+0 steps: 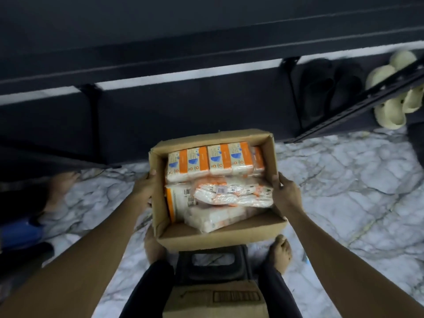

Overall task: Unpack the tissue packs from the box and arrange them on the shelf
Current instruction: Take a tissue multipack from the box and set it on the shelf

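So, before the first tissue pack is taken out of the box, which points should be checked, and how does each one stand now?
1. Box open on top, packs reachable: ok.
2. Box held on both sides: left hand and right hand each grip a side wall: ok.
3. A hand free to lift a pack: not ok, both hold the box.
4. Box set on firm support: cannot tell; the black stool is below its near edge, contact is hidden.
5. Tissue packs intact: ok, as far as the blur allows.
6. Free space on the dark shelf: cannot tell, too dark.
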Available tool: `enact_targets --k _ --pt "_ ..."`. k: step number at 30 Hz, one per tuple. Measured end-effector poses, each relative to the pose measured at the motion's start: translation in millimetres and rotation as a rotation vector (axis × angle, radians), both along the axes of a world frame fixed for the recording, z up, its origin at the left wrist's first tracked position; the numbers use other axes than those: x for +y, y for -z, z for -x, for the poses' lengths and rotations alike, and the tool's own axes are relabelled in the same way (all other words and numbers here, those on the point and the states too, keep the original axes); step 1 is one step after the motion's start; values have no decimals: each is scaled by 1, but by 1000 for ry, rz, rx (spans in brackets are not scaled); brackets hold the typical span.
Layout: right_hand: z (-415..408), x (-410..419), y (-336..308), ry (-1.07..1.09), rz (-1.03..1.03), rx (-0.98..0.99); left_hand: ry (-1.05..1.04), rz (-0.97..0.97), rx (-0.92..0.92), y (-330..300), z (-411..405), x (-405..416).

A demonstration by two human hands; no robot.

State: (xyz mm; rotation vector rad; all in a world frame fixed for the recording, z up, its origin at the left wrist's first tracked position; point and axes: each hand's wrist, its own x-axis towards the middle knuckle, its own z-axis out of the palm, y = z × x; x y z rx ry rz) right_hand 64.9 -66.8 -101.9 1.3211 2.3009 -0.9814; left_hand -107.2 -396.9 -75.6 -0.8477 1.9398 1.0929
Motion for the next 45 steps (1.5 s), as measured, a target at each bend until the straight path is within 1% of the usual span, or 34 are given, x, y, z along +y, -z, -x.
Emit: enact_targets --k 2,5,9,13,16,18,20,25,27,29,31,33,34,36,38,41,43,45 --pt "15 -8 1 -54 -12 7 -33 11 -3 4 4 -15" --pt "29 -13 1 -55 2 -14 -68 13 16 12 9 -29" --pt "37 -12 -1 -96 25 -69 -29 -17 10 11 13 -33" --pt "60 -11 -6 -73 66 51 45 3 10 8 18 -29" --pt "85 -11 -5 -83 109 133 54 -56 -29 -2 24 -18" --pt "92 -11 1 -117 133 138 51 -118 -6 -9 25 -9" --pt "91 -11 7 -145 122 125 46 -138 29 -13 27 -4" --pt "81 -12 10 -176 88 111 30 -150 9 -8 35 -8" --pt "82 -11 10 -187 97 112 102 -103 52 -6 33 -9" --pt "85 -11 7 -224 54 149 302 26 216 -3 30 -9" --pt "94 -13 2 -324 -120 169 557 215 411 2 30 -7" --pt "108 -14 -1 -478 -288 151 734 355 529 8 37 2" --pt "116 -13 0 -556 -321 129 807 396 562 9 44 8" --pt "129 -12 5 -695 -338 62 957 411 567 15 56 18" --pt "135 -12 11 -766 -347 18 1075 440 550 24 63 26" --pt "136 -18 15 -764 -376 -16 1130 552 518 31 57 34" --pt "134 -24 14 -749 -380 -11 1113 597 552 32 47 36" --pt "131 -27 15 -749 -401 -3 1084 590 608 36 38 34"
